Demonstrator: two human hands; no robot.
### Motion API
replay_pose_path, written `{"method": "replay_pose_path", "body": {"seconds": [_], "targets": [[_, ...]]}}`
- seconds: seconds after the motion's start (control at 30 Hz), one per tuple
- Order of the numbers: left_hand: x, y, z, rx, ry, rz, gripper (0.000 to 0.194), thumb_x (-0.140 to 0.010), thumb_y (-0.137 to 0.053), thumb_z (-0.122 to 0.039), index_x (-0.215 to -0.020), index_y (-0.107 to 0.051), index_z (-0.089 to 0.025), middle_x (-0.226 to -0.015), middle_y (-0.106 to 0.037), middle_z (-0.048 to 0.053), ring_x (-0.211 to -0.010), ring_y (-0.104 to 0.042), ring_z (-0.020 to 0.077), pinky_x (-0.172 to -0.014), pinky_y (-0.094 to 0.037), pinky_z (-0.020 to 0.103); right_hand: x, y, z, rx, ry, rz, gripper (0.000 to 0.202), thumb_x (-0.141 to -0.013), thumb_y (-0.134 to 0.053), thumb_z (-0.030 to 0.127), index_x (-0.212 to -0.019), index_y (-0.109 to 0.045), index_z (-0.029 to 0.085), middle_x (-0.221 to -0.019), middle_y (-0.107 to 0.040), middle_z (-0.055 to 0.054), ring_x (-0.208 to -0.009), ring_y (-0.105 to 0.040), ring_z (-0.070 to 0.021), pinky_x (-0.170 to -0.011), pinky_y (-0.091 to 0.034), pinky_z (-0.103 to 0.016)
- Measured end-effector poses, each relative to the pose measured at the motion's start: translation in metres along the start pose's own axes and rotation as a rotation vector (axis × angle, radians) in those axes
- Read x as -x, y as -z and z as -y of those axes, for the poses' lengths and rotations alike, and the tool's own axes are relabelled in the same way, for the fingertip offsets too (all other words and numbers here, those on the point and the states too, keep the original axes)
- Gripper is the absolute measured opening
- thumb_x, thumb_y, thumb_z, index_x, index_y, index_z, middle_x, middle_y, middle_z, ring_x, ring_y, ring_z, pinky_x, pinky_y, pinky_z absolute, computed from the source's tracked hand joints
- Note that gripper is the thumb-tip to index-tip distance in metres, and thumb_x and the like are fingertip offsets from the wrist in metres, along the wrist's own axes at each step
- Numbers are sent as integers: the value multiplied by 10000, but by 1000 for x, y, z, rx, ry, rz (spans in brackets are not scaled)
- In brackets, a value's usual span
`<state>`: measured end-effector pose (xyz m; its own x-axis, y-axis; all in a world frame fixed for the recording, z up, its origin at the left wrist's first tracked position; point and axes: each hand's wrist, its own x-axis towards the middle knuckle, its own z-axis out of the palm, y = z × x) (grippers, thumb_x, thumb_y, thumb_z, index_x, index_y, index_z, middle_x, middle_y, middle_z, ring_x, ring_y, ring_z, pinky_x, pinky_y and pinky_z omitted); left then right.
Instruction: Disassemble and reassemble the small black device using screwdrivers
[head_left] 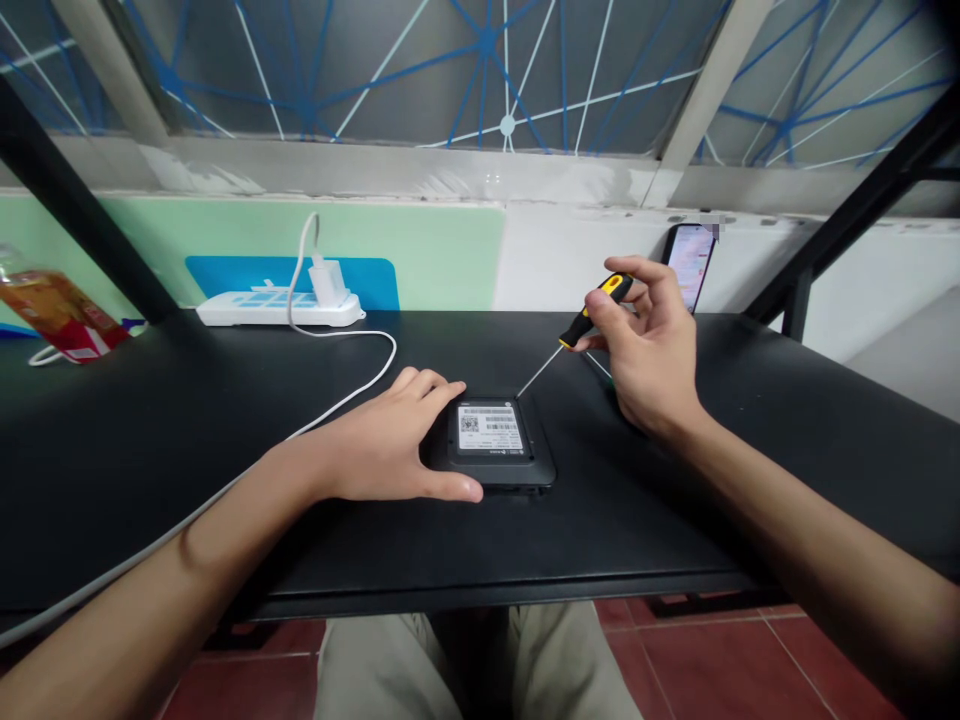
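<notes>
A flat black electronic box [544,470] lies on the black table, a white label with a QR code and barcodes on its upper face. My left hand [397,440] grips the box from its left side, fingers at the far edge and thumb along the near edge. In my right hand [649,345] is a black and yellow screwdriver [577,325], pinched by the handle and tilted. Its tip meets the box near the label's far right corner. Partly hidden behind that hand, a thin metal shaft [598,367] with a bit of green shows on the table.
A white power strip [277,308] with a plugged-in charger [328,282] stands at the back left. Its white cable [345,400] runs across the table, passing behind my left forearm. A bottle [64,310] leans at far left. A phone [690,262] rests against the back wall.
</notes>
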<state>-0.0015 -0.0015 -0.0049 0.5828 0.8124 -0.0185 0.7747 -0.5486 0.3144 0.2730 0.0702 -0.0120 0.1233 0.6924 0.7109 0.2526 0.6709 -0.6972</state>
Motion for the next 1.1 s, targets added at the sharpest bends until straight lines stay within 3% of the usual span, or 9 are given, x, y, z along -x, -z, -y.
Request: {"method": "replay_pose_path", "body": {"seconds": [0.17, 0.3, 0.47, 0.6, 0.87, 0.97, 1.1], "targets": [[0, 1, -2, 6, 9, 12, 1072, -772, -616, -809, -1570, -315, -159, -1504, -421, 173, -1386, -381, 391, -1134, -384, 514, 0, 3, 1, -16, -34, 30, 379, -874, -713, 446, -1230, -599, 384, -1106, -688, -16, -914, -742, -206, -646, -686, -328], [1, 2, -2, 15, 7, 2, 1031, -774, -632, -784, -1567, -323, -204, -1502, -434, 153, -1385, -395, 391, -1126, -391, 509, 2, 1, 8, -53, -106, 41, 304, -947, -598, 399, -1243, -579, 336, -1152, -715, -33, -893, -766, -202, -682, -689, -352], [1, 1, -1, 24, -1, -7, 1038, -768, -629, -793, -1567, -330, -202, -1497, -444, 156, -1381, -402, 395, -1122, -393, 521, 1, -2, 7, -57, -99, -3, 316, -882, -698, 431, -1170, -595, 349, -1089, -678, -20, -799, -746, -173, -588, -660, -292], [0, 1, -1, 21, 3, -3, 1061, -765, -631, -798, -1571, -323, -180, -1502, -439, 162, -1389, -392, 389, -1135, -386, 513, 0, 0, 2, -12, -44, -7, 365, -835, -759, 421, -1161, -603, 364, -1074, -665, -13, -775, -712, -167, -597, -663, -313], [0, 0, 0, 33, -5, -23, 1043, -756, -638, -794, -1561, -351, -195, -1493, -459, 153, -1377, -410, 401, -1113, -409, 524, 2, -1, 11, -102, -179, -8, 297, -916, -629, 313, -1213, -616, 329, -1123, -738, -25, -895, -769, -209, -693, -698, -366], [0, 0, 1, 24, -8, -19, 1042, -763, -626, -802, -1562, -343, -197, -1493, -455, 152, -1375, -412, 393, -1114, -406, 512, 2, -2, 9, -107, -188, -11, 320, -906, -662, 365, -1221, -614, 330, -1084, -711, -29, -855, -767, -203, -643, -689, -339], [0, 0, 1, 19, -5, -18, 1046, -763, -624, -806, -1566, -332, -201, -1508, -439, 147, -1385, -400, 389, -1124, -394, 502, 1, -1, -1, -15, -86, -17, 440, -831, -762, 443, -1236, -610, 362, -1125, -646, -28, -727, -727, -149, -588, -662, -297]]}}
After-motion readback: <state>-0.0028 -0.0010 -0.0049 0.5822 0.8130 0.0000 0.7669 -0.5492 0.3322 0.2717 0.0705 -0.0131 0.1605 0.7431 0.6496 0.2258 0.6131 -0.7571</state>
